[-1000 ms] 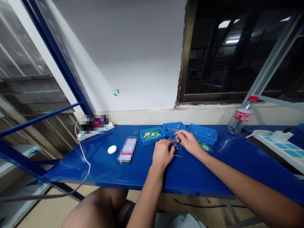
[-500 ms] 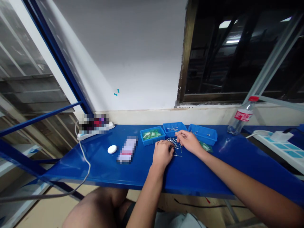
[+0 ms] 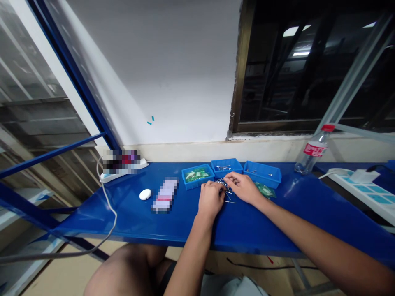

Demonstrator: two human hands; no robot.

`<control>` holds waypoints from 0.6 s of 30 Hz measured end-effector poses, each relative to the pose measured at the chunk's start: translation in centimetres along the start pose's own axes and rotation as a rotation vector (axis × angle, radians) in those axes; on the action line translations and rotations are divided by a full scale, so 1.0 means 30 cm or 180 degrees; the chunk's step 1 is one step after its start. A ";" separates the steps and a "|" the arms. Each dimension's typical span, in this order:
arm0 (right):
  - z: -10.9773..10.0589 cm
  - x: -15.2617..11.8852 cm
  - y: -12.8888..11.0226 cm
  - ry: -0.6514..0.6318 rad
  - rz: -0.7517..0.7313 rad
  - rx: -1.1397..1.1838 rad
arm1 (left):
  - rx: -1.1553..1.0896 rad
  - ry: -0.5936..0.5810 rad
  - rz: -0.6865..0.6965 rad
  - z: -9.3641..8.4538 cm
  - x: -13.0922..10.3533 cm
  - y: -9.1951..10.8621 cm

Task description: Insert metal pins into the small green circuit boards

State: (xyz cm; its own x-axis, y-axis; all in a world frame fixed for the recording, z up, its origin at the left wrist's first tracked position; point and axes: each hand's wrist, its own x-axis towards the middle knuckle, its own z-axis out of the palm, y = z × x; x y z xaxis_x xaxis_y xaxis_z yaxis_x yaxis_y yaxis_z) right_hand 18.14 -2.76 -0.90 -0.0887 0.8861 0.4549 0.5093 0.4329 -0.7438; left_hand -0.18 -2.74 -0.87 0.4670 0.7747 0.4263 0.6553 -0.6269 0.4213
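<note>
A loose pile of thin silver metal pins (image 3: 228,192), looking like blind rivets, lies on the blue table between my hands. My left hand (image 3: 211,196) rests at the pile's left side, fingers curled down; what they grip is hidden. From the right, my right hand (image 3: 242,186) reaches over the pile's far part with fingers bent together, and I cannot make out what is in them. Just behind, the middle blue bin (image 3: 226,166) holds several similar pins. A left blue bin (image 3: 198,176) contains green-and-white packets, and a right blue bin (image 3: 263,173) has a few small metal pieces.
A green packet (image 3: 266,190) lies in front of the right bin. To the left are a white round case (image 3: 145,194) and a blurred phone-like object (image 3: 166,195). A bottle (image 3: 311,152) and power strip (image 3: 367,187) stand right; a cable (image 3: 114,218) hangs over the left edge.
My right hand has moved slightly left and down, closer to my left hand. The pins in the middle bin now lie flatter and more aligned. My left hand stays nearly in place.
</note>
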 end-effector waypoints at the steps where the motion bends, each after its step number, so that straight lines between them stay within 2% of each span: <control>1: 0.001 -0.001 0.000 0.0002 -0.0012 -0.0003 | 0.0003 -0.0010 0.0013 0.000 -0.001 0.000; 13: 0.001 -0.002 -0.003 -0.0021 -0.0009 -0.0012 | 0.0128 -0.0052 0.0099 0.002 0.002 0.006; 18: -0.006 0.003 -0.010 0.0209 -0.0236 -0.0228 | -0.0290 0.0211 -0.0065 0.000 0.004 0.003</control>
State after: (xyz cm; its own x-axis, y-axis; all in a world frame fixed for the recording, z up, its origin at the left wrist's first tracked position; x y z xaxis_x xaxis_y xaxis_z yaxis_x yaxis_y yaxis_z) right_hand 18.14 -2.82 -0.55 -0.0733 0.8382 0.5403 0.5635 0.4819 -0.6710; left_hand -0.06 -2.71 -0.78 0.4117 0.7822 0.4677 0.6062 -0.6182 0.5003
